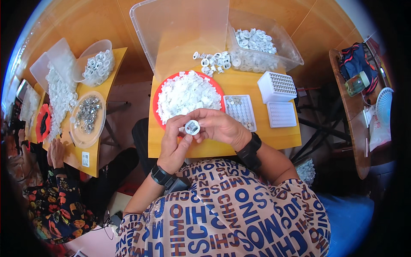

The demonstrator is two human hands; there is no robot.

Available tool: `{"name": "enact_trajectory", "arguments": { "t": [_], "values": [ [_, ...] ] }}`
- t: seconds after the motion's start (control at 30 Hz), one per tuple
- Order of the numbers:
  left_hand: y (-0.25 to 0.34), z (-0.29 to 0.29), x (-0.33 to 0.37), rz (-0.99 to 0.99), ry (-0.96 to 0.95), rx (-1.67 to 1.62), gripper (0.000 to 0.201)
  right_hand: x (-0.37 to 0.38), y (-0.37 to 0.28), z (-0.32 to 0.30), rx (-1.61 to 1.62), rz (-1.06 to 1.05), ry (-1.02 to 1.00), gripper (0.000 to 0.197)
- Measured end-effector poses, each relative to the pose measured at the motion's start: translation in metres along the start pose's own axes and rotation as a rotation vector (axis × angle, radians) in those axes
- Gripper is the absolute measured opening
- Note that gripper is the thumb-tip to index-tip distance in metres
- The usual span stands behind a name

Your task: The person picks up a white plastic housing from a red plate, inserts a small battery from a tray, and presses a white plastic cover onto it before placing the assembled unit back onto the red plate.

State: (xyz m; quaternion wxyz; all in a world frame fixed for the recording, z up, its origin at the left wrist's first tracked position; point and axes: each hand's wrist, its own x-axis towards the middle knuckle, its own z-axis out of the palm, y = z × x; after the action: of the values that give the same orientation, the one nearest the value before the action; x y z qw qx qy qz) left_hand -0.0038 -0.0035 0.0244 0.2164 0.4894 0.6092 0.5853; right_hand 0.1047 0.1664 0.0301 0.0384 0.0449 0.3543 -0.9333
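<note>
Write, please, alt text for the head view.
A person's left hand and right hand hold a small round white part over a yellow table, before a red tray heaped with white pieces. Another person's hands show at left.

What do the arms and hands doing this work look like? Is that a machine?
No, a person. The left grip and right grip are bare, ungloved hands. Each wrist wears a dark strap with a blocky dark device: left wristband, right wristband. No cables show on them. Forearms are bare below a pale short-sleeved shirt printed with large blue and brown letters.
</note>
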Motion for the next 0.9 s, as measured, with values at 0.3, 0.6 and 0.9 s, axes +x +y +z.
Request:
{"name": "enact_trajectory", "arguments": {
  "t": [0.3, 0.6, 0.9],
  "values": [
    [-0.011, 0.002, -0.005, 0.017, 0.041, -0.186, 0.039, 0.003, 0.019, 0.020, 0.106, -0.104, 0.028, 0.037],
    [-0.006, 0.005, -0.003, 0.011, 0.064, -0.264, 0.047, 0.005, 0.029, 0.029, 0.178, -0.163, 0.020, 0.036],
    [-0.008, 0.001, -0.002, -0.025, 0.099, -0.235, 0.035, 0.004, 0.038, 0.026, 0.120, -0.122, 0.133, 0.037]
  ]
}}
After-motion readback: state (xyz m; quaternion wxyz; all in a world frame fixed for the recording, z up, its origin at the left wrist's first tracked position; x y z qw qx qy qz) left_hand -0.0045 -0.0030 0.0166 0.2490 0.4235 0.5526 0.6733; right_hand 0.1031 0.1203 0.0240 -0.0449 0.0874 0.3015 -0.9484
